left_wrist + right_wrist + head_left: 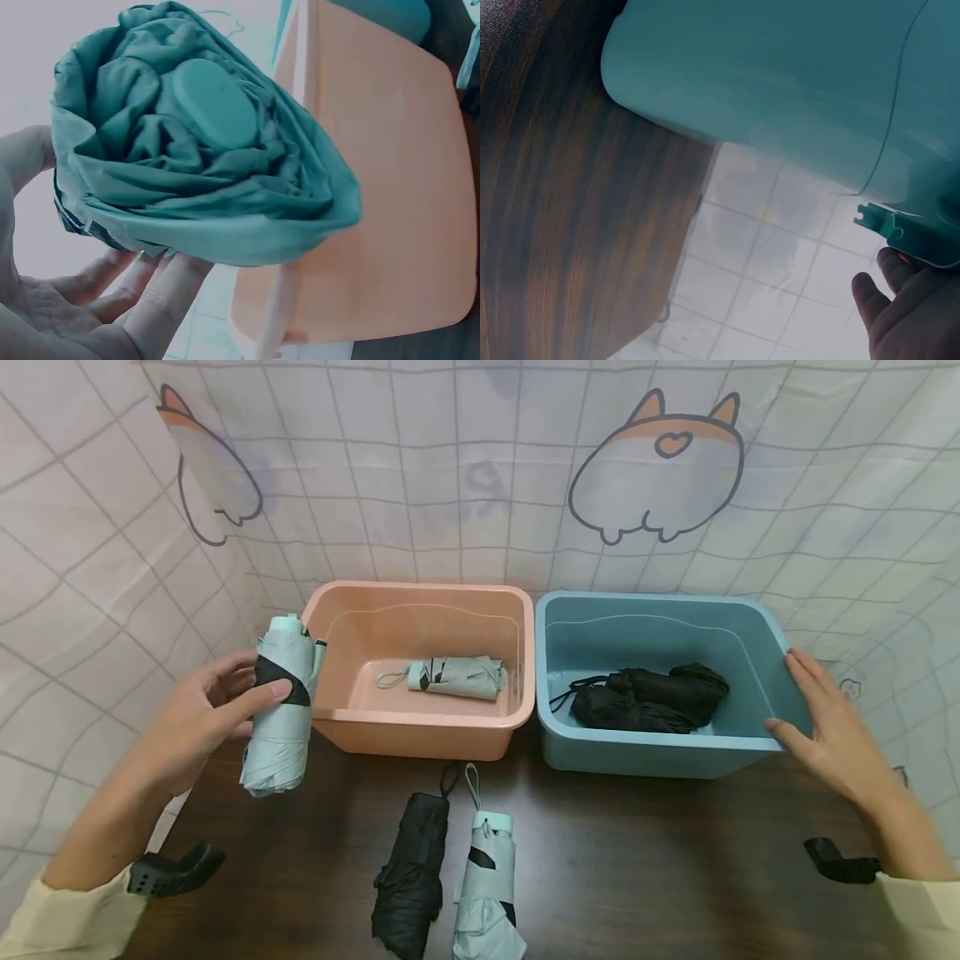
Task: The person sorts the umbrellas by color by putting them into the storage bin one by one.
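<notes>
In the head view my left hand grips a folded mint-green umbrella around its black band, beside the left end of the pink bin. The left wrist view looks onto the umbrella's bunched fabric end. Another mint umbrella lies inside the pink bin. My right hand touches the right rim of the blue bin, fingers and thumb spread along the corner. Black folded umbrellas lie in that bin.
On the dark wooden table, in front of the bins, a black folded umbrella and a mint one lie side by side. A white checked curtain with cartoon prints hangs behind and at both sides.
</notes>
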Motion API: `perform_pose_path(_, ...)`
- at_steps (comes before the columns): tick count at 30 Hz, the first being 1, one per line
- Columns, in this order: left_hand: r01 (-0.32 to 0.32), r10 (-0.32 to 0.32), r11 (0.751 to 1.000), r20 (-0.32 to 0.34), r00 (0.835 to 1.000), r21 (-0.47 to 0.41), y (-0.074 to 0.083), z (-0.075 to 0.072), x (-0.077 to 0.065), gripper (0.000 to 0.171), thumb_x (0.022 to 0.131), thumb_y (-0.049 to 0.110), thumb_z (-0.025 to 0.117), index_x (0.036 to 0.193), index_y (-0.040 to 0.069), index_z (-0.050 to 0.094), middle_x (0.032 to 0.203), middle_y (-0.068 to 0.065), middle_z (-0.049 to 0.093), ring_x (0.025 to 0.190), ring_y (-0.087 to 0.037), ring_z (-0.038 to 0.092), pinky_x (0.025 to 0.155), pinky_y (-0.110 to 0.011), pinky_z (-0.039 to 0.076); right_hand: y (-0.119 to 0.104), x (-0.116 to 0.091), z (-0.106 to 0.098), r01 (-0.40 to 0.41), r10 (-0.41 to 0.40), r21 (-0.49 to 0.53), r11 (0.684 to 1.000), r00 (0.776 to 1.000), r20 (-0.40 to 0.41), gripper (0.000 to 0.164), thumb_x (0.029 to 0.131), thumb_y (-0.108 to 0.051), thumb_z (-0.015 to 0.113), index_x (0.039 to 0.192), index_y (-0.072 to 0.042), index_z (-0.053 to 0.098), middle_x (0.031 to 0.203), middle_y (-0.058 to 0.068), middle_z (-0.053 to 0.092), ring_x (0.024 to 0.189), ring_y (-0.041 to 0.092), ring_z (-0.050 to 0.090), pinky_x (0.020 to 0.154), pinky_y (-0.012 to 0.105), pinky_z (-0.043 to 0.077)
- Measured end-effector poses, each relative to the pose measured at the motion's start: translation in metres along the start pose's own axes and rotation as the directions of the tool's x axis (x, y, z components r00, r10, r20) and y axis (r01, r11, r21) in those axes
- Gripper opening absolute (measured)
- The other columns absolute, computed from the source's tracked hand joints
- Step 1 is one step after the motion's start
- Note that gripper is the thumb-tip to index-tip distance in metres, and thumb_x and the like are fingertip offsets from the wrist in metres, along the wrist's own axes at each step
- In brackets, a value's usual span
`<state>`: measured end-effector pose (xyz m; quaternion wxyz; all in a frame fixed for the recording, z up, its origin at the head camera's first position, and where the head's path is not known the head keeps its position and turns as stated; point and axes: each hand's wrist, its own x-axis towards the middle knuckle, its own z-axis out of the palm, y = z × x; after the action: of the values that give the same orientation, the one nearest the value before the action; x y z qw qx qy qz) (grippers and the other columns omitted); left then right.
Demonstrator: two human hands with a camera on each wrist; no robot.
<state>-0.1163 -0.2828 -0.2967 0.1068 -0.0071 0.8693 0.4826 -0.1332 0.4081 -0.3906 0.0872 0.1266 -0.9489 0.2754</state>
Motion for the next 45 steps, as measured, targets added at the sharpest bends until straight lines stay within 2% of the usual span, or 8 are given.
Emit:
perform_pose_path(8, 0.035, -0.034, 0.999, 0.059, 0.998, -0.009, 0.021, 0.003, 0.027, 0.072, 0.106, 0.043, 0.058, 0.166, 0.014, 0.030, 0.162, -0.011, 0.043, 0.126, -0.008, 0.053, 0.096, -0.029, 0.052, -0.001, -0.009, -0.009, -0.040, 0.039, -0.083, 0.996, 0.999, -0.015, 0.085, 0.094, -0.015, 0.053, 0.168, 0.000, 0.015, 0.175, 0.028, 0.014, 0.145, 0.066, 0.028, 0.104, 0.086, 0.026)
perform_pose_path(15, 0.072, -0.071, 0.997, 0.070, 0.995, 0.001, 0.028, 0.002, 0.045, 0.084, 0.104, 0.047, 0.061, 0.169, 0.012, 0.023, 0.168, -0.018, 0.037, 0.139, -0.026, 0.050, 0.084, -0.016, 0.055, 0.000, -0.006, -0.012, -0.026, 0.029, -0.085, 0.996, 0.999, 0.032, 0.087, 0.093, -0.015, 0.054, 0.169, -0.002, 0.013, 0.177, 0.026, 0.011, 0.152, 0.062, 0.023, 0.108, 0.085, 0.024)
perform_pose_path(19, 0.086, -0.086, 0.996, 0.089, 0.992, 0.002, 0.029, 0.001, 0.054, 0.088, 0.103, 0.050, 0.061, 0.170, 0.011, 0.018, 0.170, -0.021, 0.033, 0.146, -0.035, 0.046, 0.084, -0.017, 0.055, 0.002, -0.007, -0.015, -0.028, 0.035, -0.098, 0.995, 0.997, 0.070, 0.089, 0.095, -0.016, 0.055, 0.170, -0.003, 0.009, 0.177, 0.025, 0.008, 0.156, 0.061, 0.019, 0.109, 0.086, 0.023)
perform_pose_path(25, 0.076, -0.082, 0.994, 0.080, 0.993, 0.081, 0.030, -0.001, 0.061, 0.090, 0.102, 0.051, 0.061, 0.170, 0.007, 0.020, 0.165, -0.028, 0.038, 0.144, -0.044, 0.047, 0.107, -0.052, 0.052, 0.004, -0.004, -0.012, -0.024, 0.031, -0.062, 0.998, 0.992, 0.123, 0.090, 0.095, -0.017, 0.053, 0.170, -0.004, 0.006, 0.178, 0.024, 0.005, 0.157, 0.060, 0.016, 0.111, 0.087, 0.020)
perform_pose_path(27, 0.073, -0.081, 0.992, 0.072, 0.994, 0.103, 0.032, -0.001, 0.064, 0.092, 0.101, 0.052, 0.062, 0.169, 0.006, 0.019, 0.163, -0.030, 0.039, 0.142, -0.045, 0.048, 0.110, -0.057, 0.048, 0.004, -0.004, -0.011, -0.028, 0.034, -0.053, 0.998, 0.993, 0.116, 0.090, 0.094, -0.017, 0.053, 0.170, -0.004, 0.007, 0.178, 0.024, 0.005, 0.156, 0.061, 0.016, 0.110, 0.088, 0.020)
perform_pose_path(33, 0.063, -0.069, 0.990, 0.050, 0.996, 0.124, 0.039, -0.007, 0.077, 0.092, 0.102, 0.050, 0.061, 0.169, 0.004, 0.019, 0.159, -0.030, 0.043, 0.134, -0.041, 0.053, 0.083, -0.026, 0.055, 0.001, 0.000, -0.011, -0.025, 0.029, -0.045, 0.999, 0.994, 0.109, 0.089, 0.095, -0.017, 0.053, 0.171, -0.005, 0.008, 0.178, 0.024, 0.007, 0.155, 0.062, 0.019, 0.109, 0.088, 0.021)
perform_pose_path(39, 0.062, -0.065, 0.977, 0.009, 0.998, 0.206, 0.046, -0.006, 0.090, 0.092, 0.096, 0.059, 0.068, 0.164, 0.008, 0.034, 0.147, -0.025, 0.056, 0.119, -0.033, 0.062, 0.085, -0.037, 0.061, -0.001, 0.009, -0.009, -0.028, 0.033, -0.038, 0.999, 0.992, 0.120, 0.089, 0.094, -0.017, 0.050, 0.171, -0.006, 0.006, 0.179, 0.022, 0.005, 0.156, 0.061, 0.018, 0.110, 0.089, 0.018)
perform_pose_path(45, 0.056, -0.057, 0.972, -0.002, 0.998, 0.230, 0.050, 0.001, 0.102, 0.093, 0.093, 0.060, 0.071, 0.162, 0.006, 0.038, 0.141, -0.023, 0.058, 0.096, -0.017, 0.063, 0.075, -0.028, 0.059, 0.002, 0.007, -0.012, -0.016, 0.020, -0.037, 0.999, 0.992, 0.125, 0.089, 0.094, -0.017, 0.051, 0.171, -0.005, 0.006, 0.178, 0.024, 0.005, 0.157, 0.060, 0.015, 0.111, 0.089, 0.018)
